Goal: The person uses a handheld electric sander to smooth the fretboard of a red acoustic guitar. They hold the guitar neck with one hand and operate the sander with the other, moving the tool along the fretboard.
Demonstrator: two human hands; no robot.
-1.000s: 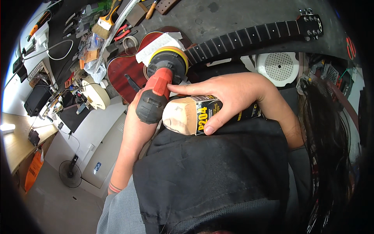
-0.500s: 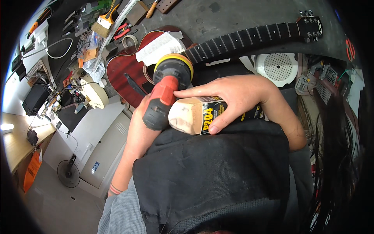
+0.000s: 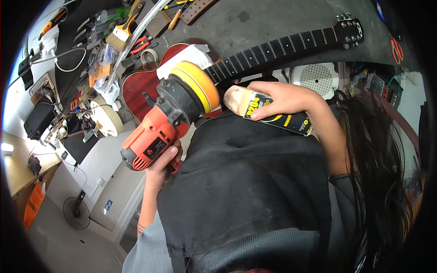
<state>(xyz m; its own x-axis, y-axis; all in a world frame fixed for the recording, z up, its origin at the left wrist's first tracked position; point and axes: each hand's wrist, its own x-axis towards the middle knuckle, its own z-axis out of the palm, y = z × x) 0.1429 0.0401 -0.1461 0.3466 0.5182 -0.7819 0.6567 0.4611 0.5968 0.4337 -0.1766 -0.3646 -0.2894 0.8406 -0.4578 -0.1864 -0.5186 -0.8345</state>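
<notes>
The left hand [image 3: 166,161] grips a red polisher [image 3: 175,107]; the right hand [image 3: 290,99] clasps a black-labelled bottle [image 3: 276,119]. A guitar [image 3: 135,93] lies beyond.

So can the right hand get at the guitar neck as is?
Likely not for a grip: the right hand is full with a bottle, though the guitar neck lies largely uncovered beyond it.

A single head-worn fisheye view looks down — close above the black apron [image 3: 250,182], dark bench [image 3: 255,22] beyond.

The polisher [image 3: 154,133] is red and black — its pad [image 3: 200,83] is yellow-orange — the fretboard [image 3: 274,50] is black with white dots.
</notes>
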